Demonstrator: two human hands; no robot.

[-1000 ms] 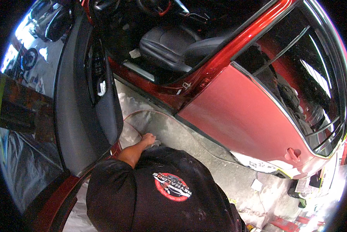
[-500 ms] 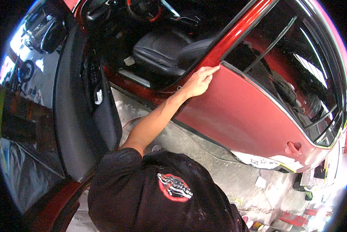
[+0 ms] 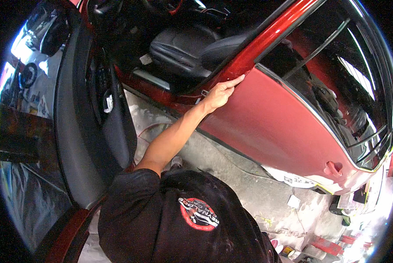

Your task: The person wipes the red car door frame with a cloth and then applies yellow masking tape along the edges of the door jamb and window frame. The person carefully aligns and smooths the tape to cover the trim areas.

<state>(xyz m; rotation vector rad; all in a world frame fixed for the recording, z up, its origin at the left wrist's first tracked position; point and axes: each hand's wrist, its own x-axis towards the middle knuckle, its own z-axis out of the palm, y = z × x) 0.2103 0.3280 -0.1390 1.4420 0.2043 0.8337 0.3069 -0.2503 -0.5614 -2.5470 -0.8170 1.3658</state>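
Note:
My left hand (image 3: 218, 95) reaches to the front edge of a matte, dull-red rear car door (image 3: 271, 127). Its index finger is stretched out, with the tip at the door's upper front corner, just below the window (image 3: 328, 74). The other fingers are partly curled, and nothing shows in the hand. Beside it rises the glossy red door pillar (image 3: 249, 55). My right hand is out of view; my black shirt (image 3: 170, 219) fills the lower middle.
An opened front door with a black inner panel (image 3: 84, 144) stands at my left. Beyond the sill is a black seat (image 3: 183, 48). A red door handle (image 3: 333, 168) sits low on the rear door. Dusty concrete floor (image 3: 244, 193) lies below, with a thin hose across it.
My left hand has slid a little away from the window corner, down along the door's front edge. Its index finger now sticks out more distinctly. The view has shifted slightly.

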